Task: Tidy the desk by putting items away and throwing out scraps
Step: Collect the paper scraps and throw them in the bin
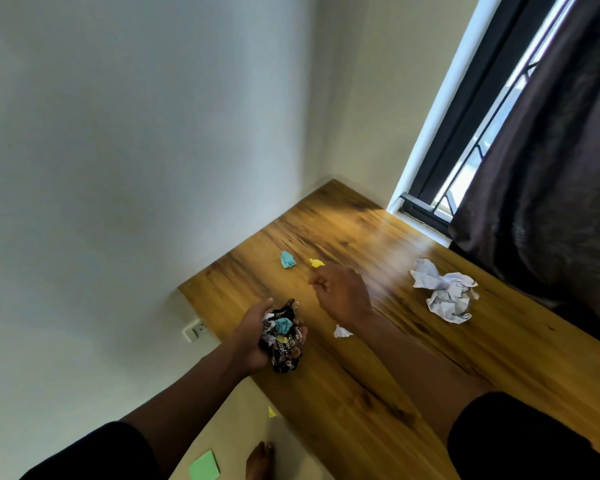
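While the left hand (pixel 253 336) cups a wad of collected scraps (pixel 284 336) at the surface's (pixel 378 368) near-left edge, fingers curled round it, the right hand (pixel 342 292) hovers just short of a yellow scrap (pixel 316 263) at its 12 o'clock; its fingers look loosely curled with nothing visibly in them, though blur makes this hard to judge. The likeliest slip is the wad shedding pieces: it bulges past the palm and sits partly over the edge, so anything loosened would drop to the floor (pixel 243 420), where a yellow bit (pixel 272 412) and a green pad (pixel 204 470) already lie. The yellow scrap is tiny and light, so a hurried pinch might flick it across the glossy wood grain. The wad is a dark, shiny printed wrapper stuffed with teal, white and yellow paper. A crumpled teal scrap (pixel 287 260) lies at 11 o'clock of the right hand, a small white ball (pixel 342 331) at 6, and a large creased grey-white paper (pixel 444 294) at 3, near the dark curtain (pixel 541 168).
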{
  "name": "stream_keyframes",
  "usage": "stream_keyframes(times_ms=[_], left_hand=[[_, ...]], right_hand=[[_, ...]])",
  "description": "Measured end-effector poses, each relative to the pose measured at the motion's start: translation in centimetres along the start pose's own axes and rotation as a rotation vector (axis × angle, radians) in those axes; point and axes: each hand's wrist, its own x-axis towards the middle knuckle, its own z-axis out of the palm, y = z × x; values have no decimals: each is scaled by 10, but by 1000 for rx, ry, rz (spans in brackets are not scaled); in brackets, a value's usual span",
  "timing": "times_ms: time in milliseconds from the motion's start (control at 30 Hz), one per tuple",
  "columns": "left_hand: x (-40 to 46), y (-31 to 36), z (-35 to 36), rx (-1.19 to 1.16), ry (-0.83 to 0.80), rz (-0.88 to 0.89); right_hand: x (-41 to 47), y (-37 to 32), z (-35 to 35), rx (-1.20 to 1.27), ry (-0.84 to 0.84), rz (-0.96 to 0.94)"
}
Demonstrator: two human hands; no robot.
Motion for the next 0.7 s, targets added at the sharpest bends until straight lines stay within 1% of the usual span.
stream_keyframes(times_ms=[67, 100, 167, 267, 333, 467, 533, 600, 700], left_hand=[[3, 7, -1, -21, 20, 17], [5, 10, -1, -36, 13, 23], [11, 17, -1, -57, 2, 25], [16, 21, 4, -84, -16, 2], [18, 23, 8, -81, -27, 12], [27, 30, 9, -89, -43, 26], [30, 34, 7, -88, -46, 14], [31, 37, 4, -84, -57, 9], [35, 40, -3, -85, -58, -5]], right_hand=[[-10, -21, -8, 82, 76, -7], [-16, -31, -11, 108, 80, -21], [-29, -46, -10, 126, 40, -50], [-38, -58, -4, 49, -37, -167], [-36, -58, -4, 74, -33, -177], [-20, -42, -9, 146, 100, -41], [-9, -30, -9, 115, 120, 31], [4, -17, -8, 33, 86, 113], [24, 2, -1, -64, -19, 194]])
